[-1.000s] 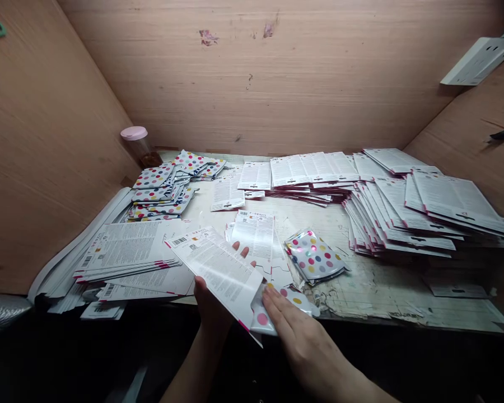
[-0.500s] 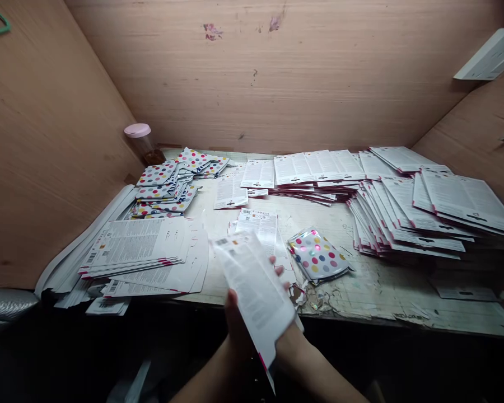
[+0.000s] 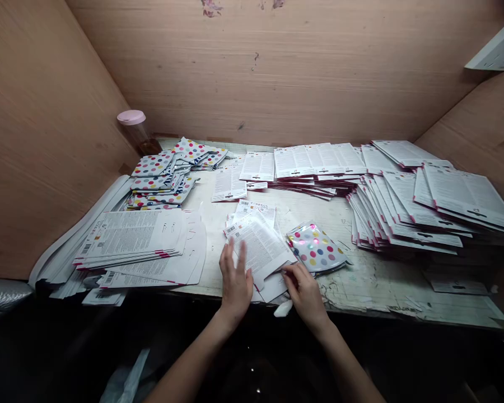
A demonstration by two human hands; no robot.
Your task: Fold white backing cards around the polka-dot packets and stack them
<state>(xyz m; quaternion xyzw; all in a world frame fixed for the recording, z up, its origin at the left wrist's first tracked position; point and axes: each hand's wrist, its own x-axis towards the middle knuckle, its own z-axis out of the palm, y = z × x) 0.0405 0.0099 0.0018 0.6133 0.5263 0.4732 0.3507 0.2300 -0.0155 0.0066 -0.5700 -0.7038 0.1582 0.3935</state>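
A white printed card sleeve [image 3: 258, 246] with a barcode lies slanted on the table, over other printed cards [image 3: 258, 210]. My left hand [image 3: 236, 280] is at its lower left edge, fingers spread and slightly blurred. My right hand [image 3: 306, 294] is closed, its fingertips at the sleeve's lower right corner. Out of its palm side pokes a small white object [image 3: 283, 309] with a rounded end; the rest is hidden by the hand. Just beyond my right hand lies a shiny polka-dot packet [image 3: 317, 246].
Polka-dot packets [image 3: 153, 165] are piled at the back left, near a pink-lidded jar [image 3: 136, 131]. Printed sleeves [image 3: 126, 238] lie stacked at the left. More sleeves [image 3: 466, 193] fan out along the back and right. Wooden panels [image 3: 252, 84] enclose the table.
The sleeve has gone from raised in both hands to lying on the table. My left hand has let go and spread its fingers; the right has moved to the sleeve's corner.
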